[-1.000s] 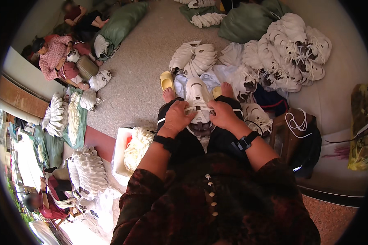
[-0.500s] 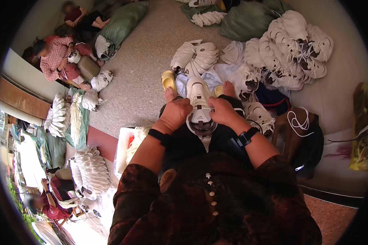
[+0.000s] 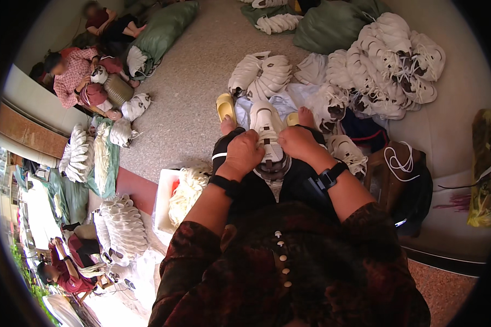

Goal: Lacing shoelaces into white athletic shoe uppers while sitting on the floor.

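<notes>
White shoe (image 3: 267,133), sole down on the lap, toe pointing far, heel toward the body — propped between the knees, seemingly so both hands can work the lacing from above. Left hand (image 3: 244,155) curled over the shoe's left flank, fingers (image 3: 256,143) closed onto the upper at the lace row; right hand (image 3: 297,143) mirrored on the right flank, fingers bent shut against the upper too. Whether a lace end is pinched in either hand — cannot tell, too small. Black band on each wrist, two in all.

Yellow slippers, two: one (image 3: 225,106) just left of the shoe's toe on the floor, the other (image 3: 292,118) peeking out at the right, partly hidden by the shoe.

Piled by kind, apparently to keep batches apart: large heap of white shoes (image 3: 398,60) far right, too tangled to count; fanned stack of white soles or uppers (image 3: 259,73) far centre; white tray of pale laces (image 3: 166,199) near left, within arm's reach. Brown bag (image 3: 393,174) with a loose white lace on top, right. Three other people at the left edge, seated among more white stacks.
</notes>
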`<state>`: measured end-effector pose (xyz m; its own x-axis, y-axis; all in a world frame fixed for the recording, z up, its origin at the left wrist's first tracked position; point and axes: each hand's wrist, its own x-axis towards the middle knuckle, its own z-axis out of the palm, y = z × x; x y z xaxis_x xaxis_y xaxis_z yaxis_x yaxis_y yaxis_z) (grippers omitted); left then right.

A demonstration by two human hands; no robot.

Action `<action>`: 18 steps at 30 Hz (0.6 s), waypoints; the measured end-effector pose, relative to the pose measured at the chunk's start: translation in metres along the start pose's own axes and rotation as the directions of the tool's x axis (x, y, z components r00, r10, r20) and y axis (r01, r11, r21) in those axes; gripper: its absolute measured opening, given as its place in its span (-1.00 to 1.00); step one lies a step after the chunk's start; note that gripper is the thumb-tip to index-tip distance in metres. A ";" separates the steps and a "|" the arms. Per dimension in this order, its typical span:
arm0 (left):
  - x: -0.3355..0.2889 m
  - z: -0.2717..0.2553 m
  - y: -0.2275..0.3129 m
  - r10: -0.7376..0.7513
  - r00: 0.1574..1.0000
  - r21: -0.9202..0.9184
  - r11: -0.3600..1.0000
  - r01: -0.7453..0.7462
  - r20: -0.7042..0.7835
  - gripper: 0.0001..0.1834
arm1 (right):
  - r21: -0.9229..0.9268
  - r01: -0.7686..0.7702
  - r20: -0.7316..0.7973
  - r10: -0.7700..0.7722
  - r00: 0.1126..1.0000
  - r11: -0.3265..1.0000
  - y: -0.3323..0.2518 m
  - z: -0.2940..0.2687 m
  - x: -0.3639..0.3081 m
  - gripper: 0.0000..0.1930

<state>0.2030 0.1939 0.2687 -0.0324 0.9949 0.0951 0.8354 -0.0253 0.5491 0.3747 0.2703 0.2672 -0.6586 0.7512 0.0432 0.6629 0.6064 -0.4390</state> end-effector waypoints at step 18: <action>0.003 0.015 -0.004 0.040 0.979 0.006 0.999 -0.039 -0.200 -0.85 | -0.072 0.222 -0.040 -0.225 0.974 0.972 -0.009 -0.017 -0.002 -0.92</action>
<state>0.2080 0.1984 0.2548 -0.1082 0.9535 0.2812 0.8395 -0.0638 0.5395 0.3763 0.2682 0.2862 -0.7760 0.6054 0.1770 0.5244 0.7752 -0.3523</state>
